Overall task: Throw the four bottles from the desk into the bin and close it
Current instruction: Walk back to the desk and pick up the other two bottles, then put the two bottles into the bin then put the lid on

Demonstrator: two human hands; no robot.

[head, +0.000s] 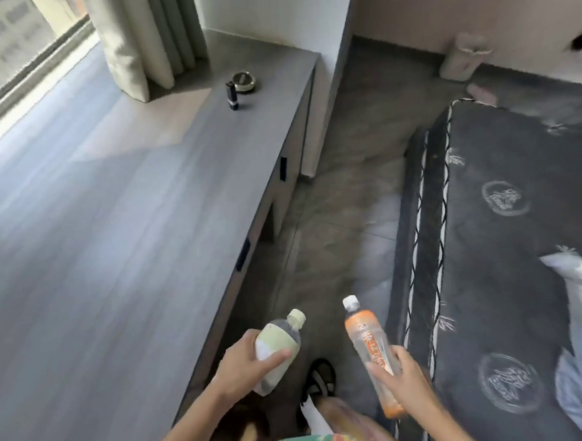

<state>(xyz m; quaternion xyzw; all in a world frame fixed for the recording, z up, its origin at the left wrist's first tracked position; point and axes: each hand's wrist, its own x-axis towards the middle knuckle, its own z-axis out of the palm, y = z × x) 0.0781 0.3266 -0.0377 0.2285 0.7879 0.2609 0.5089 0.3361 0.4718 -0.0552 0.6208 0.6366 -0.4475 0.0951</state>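
My left hand [245, 363] grips a clear bottle with a pale green label and cap [279, 343], held over the floor just off the desk's front edge. My right hand [399, 377] holds an orange-labelled bottle with a white cap [366, 338], tilted with its cap pointing away from me. The long grey desk [113, 231] runs along the left. A pale bin with a bag liner [460, 56] stands far off against the back wall at the upper right, blurred; I cannot tell whether it has a lid.
A small black lipstick-like tube [231, 96] and a round dark dish [244, 81] sit at the desk's far end, near a curtain [149, 41]. A dark mattress [505, 241] fills the right side. Grey tiled floor [348, 182] forms a narrow aisle between them. My sandalled foot [321, 378] is below.
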